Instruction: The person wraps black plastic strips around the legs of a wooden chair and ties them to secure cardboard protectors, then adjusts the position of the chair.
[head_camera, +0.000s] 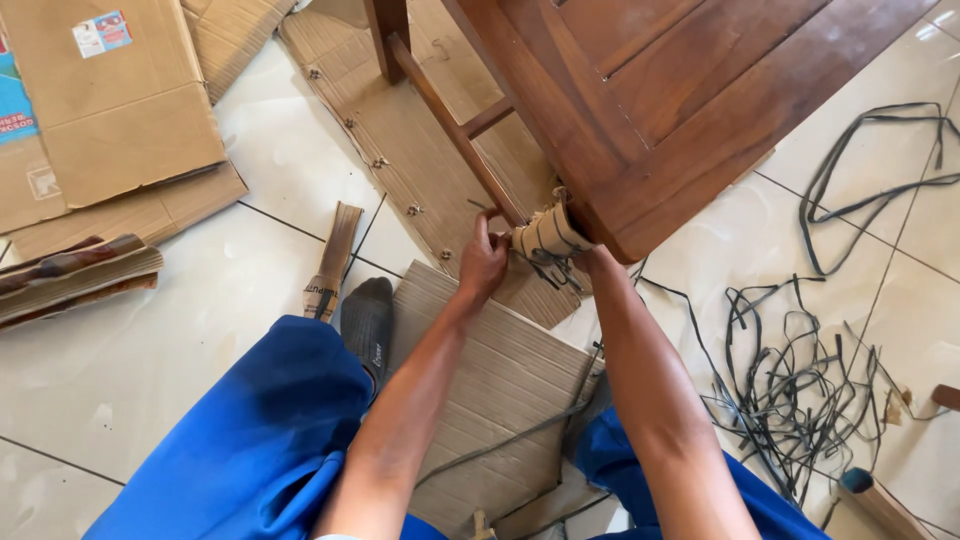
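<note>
Head view, looking straight down, and we're starting at the far left: flattened cardboard boxes (100, 110) are lying on the tile floor (130, 370), with a stack of folded strips (75, 275) sitting just below them. Moving in, a blue trouser leg (250, 440) is stretching out, its dark sock (367, 320) resting at the edge of a corrugated sheet (500, 380), a small folded cardboard piece (330, 265) lying just beside the foot. Now the left hand (482, 265) — it's reaching up to the chair leg (548, 235), thumb and fingers pinching a dark strap end at the cardboard wrap (545, 232) bound around that leg. Loose strap ends (548, 268) are dangling right under the wrap. Above, the wooden chair (660, 100) is lying tipped over, its rungs (455, 130) crossing another cardboard sheet studded with small fasteners. The right hand is tucking in behind the wrapped leg, wrist (597, 262) showing, fingers hidden, so I cannot tell its grip. Far right, a tangle of dark straps (800, 390) is sprawling across the tiles.
</note>
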